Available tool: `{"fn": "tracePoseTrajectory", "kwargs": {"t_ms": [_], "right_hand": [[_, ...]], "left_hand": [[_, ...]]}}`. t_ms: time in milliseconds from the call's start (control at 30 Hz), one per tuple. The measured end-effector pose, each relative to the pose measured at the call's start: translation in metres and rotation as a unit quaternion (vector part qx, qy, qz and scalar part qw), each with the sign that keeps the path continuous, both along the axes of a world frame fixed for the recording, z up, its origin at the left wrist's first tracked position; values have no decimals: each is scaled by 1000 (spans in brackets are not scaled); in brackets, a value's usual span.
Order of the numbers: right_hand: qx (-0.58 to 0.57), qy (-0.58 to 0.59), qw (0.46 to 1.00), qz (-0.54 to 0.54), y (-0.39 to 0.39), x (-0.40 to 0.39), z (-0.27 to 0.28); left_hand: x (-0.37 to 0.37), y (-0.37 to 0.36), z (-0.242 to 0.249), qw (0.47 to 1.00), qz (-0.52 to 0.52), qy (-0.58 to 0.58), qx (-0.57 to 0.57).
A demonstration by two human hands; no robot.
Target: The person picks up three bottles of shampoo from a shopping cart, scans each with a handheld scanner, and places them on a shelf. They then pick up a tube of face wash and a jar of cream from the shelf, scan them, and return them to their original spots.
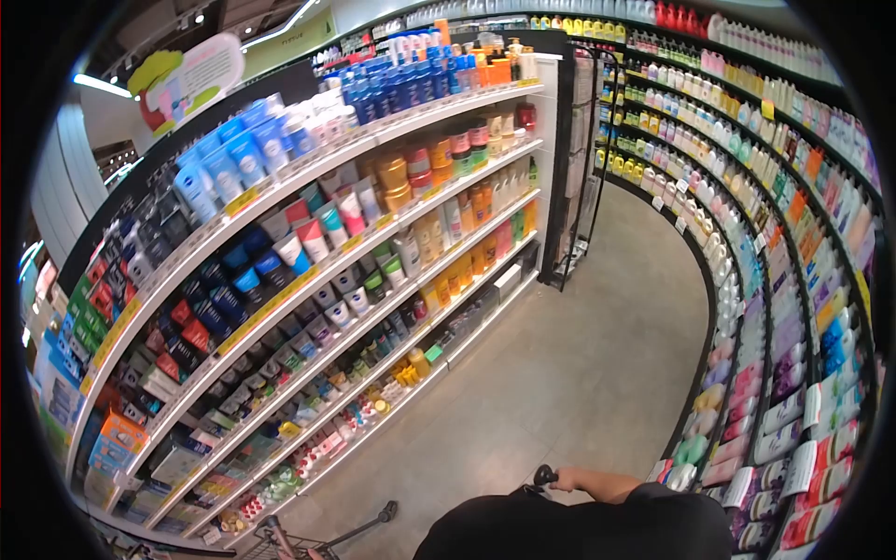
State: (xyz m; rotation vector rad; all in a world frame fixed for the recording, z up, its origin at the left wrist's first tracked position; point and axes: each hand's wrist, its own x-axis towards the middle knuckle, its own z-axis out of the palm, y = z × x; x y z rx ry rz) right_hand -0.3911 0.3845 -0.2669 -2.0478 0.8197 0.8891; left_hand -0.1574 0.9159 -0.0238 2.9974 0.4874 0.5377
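At the bottom, my right hand (564, 480) reaches in from a dark sleeve, its fingers closed around a black handle (544, 474) with a rounded end. My dark top (579, 527) hides what the handle belongs to. Lower left, a wire shopping cart (322, 543) is partly cut off by the frame, with a dark bar ending in a black cap (387, 511). Something skin-toned, perhaps my left hand (278, 538), shows at the cart by the bottom edge; its fingers cannot be made out.
A white shelf unit (373, 222) on the left holds rows of tubes, jars and bottles. Curved black shelving (714, 308) with bottles and refill packs wraps around the right. Between them runs a grey floor (597, 327). A black rack (569, 177) stands at the shelf's end.
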Motion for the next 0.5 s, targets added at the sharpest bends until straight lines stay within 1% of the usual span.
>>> {"fn": "tracePoseTrajectory", "kwargs": {"t_ms": [33, 67, 100, 133, 167, 200, 233, 267, 300, 333, 367, 400, 433, 467, 500], "right_hand": [[-1, 5, 1000, -2, -16, -15, -5], [-7, -11, 1000, 1, -29, -31, -10], [-12, -27, 1000, 5, -45, -49, -25], [-28, -22, 999, -5, -58, -63, -27], [-23, -23, 999, -6, -71, -75, -26], [-32, -27, 998, -38, -84, -86, -26], [-38, -30, 996, -72, -92, -96, -21], [-14, -24, 997, -70, -103, -98, 3], [-7, -20, 997, -74, -108, -101, 8], [-27, -37, 993, -109, -117, -102, 11], [-49, -55, 987, -145, -127, -102, 15], [-51, -92, 984, -147, -136, -96, 21], [-50, -90, 984, -148, -146, -85, 33], [-49, -112, 980, -158, -154, -70, 45], [-47, -133, 976, -168, -163, -53, 58]], "left_hand": [[0, -9, -28, 982, 26, -98, 159], [4, -14, -57, 988, -19, -89, 121], [1, -45, -65, 992, -54, -75, 83], [-5, -84, -64, 993, -91, -59, 48], [-5, -127, -58, 987, -134, 39, -76], [-6, -168, -57, 955, -174, 138, -196], [-9, -202, -75, 934, -254, 148, -205], [-12, -242, -65, 890, -322, 194, -257], [-18, -275, -63, 871, -367, 207, -252], [-22, -305, -61, 849, -410, 219, -251], [-23, -327, -58, 849, -410, 222, -249], [-22, -348, -57, 809, -440, 282, -267], [-21, -368, -53, 765, -467, 341, -284], [-19, -387, -47, 765, -466, 343, -282], [-18, -404, -38, 733, -445, 395, -331]]}}
